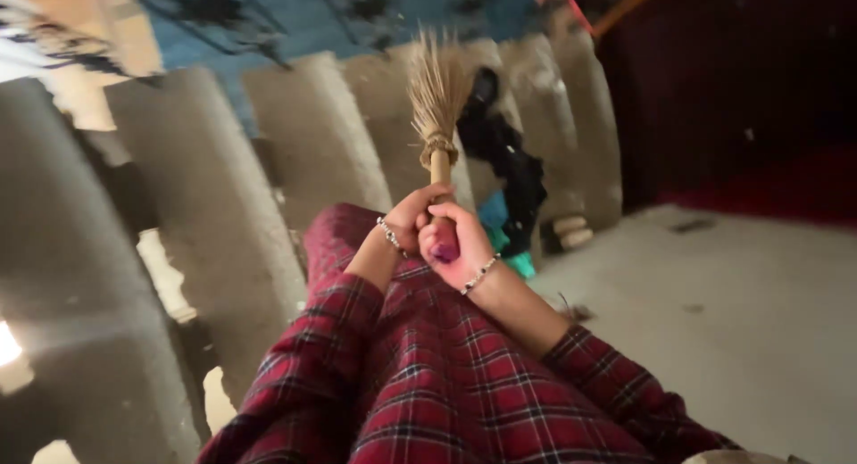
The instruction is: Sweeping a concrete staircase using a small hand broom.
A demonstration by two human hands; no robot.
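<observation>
1. You are holding a short straw hand broom with a pale wooden handle (438, 134) out in front of you, above your lap in red plaid cloth (446, 375). Both hands grip the lower end of the handle.

2. Your left hand (412, 216) wraps the handle just above your right hand (457, 245); the two touch. The fingers of both are clenched around the wood, and each wrist carries a thin beaded bracelet (390, 236).

3. The broom points away from you, bristles outermost, and it looks to hang in the air over the grey concrete stair steps (312, 134) rather than rest on them, though the view is too blurred to be sure.

4. Judging by the grip, you are mid-sweep or poised to sweep. A next stroke would call for lowering the bristle tips to a tread and keeping both hands firm, since the handle is short and thin.

5. The broom itself: a narrow fan of tan straw bristles, bound tight with a wrap of cord where it meets the handle. The bottom of the handle shows a purplish end between your fingers.

6. Nearby, a heap of dark and turquoise cloth (509, 183) lies on the steps, just beyond the broom. A pale floor (732, 312) spreads to your right.
</observation>
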